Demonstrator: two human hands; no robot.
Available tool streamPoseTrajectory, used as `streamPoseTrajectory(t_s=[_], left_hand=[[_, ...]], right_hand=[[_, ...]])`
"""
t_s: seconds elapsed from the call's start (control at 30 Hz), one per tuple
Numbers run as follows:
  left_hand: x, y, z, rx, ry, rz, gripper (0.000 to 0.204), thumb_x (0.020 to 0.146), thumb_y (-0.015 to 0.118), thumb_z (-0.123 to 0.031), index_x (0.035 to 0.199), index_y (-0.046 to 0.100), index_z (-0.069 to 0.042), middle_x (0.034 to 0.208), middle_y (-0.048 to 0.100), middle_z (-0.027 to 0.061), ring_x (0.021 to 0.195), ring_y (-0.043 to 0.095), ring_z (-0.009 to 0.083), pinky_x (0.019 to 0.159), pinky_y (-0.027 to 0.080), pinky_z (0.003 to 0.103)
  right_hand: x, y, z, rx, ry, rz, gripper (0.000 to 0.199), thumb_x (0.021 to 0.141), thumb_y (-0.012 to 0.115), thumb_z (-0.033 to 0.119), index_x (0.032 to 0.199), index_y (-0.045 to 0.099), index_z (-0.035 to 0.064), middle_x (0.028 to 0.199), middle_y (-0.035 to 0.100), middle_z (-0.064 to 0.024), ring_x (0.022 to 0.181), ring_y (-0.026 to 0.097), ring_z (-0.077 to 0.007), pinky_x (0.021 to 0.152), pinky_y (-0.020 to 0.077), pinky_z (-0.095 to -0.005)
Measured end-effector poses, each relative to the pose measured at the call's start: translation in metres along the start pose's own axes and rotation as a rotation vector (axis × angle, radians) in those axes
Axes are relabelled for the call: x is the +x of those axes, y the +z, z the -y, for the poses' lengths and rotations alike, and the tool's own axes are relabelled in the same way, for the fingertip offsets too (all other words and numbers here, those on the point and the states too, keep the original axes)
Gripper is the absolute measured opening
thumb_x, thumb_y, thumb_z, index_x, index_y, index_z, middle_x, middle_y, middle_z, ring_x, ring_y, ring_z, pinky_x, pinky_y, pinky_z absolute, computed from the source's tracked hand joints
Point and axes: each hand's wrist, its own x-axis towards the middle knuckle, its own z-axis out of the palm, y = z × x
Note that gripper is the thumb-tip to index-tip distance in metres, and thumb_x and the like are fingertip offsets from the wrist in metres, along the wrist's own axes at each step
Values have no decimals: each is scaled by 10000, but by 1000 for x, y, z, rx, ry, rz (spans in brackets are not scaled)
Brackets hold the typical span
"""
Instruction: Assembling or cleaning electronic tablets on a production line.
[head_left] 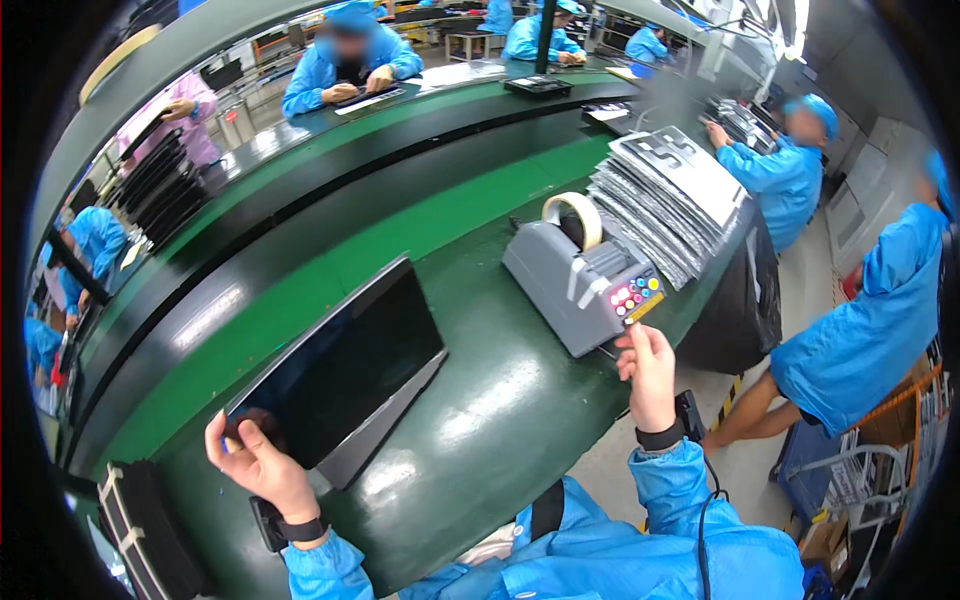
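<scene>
A glossy black flat screen panel (350,345) lies tilted on the green worktable, with a grey strip (385,420) along its near lower edge. At the panel's left edge my left hand (262,468) has its thumb on the front side and its fingers around the edge, and a reflection of it shows in the screen. To the right stands a grey automatic tape dispenser (570,285) with coloured buttons and a roll of cream tape (575,218). My right hand (648,375) is pinched at the dispenser's front end; what is between the fingertips is too small to make out.
Behind the dispenser rises a stack of flat silvery packages (665,200). A black bag (735,310) hangs off the table's right side. Black padded pieces (150,530) stand at lower left. A conveyor (330,165) runs beyond the table. Co-workers in blue work across it and at right.
</scene>
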Motion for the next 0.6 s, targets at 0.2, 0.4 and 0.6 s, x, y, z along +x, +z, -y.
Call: streamPoseTrajectory(t_s=[0.2,0.4,0.6], left_hand=[[1,-10,7,-44,33,58,270,963,493,-85,1223,419,-91,901,532,48,759,495,118,688,411,236],[4,-9,7,42,91,52,283,975,479,-96,1250,416,-75,887,538,47,761,493,101,696,423,230],[3,-6,1,27,78,59,288,973,494,-124,1250,425,-81,926,544,50,777,515,104,698,428,227]], right_hand=[[3,-19,-11,198,195,117,384,934,544,384,1030,516,13,832,594,-85,627,551,-128,495,427,-235],[9,-13,-16,477,302,154,325,938,542,339,1010,550,22,862,606,-91,673,565,-176,570,456,-291],[11,-14,-18,579,248,208,220,928,547,270,965,556,54,867,585,-65,735,541,-171,661,446,-305]])
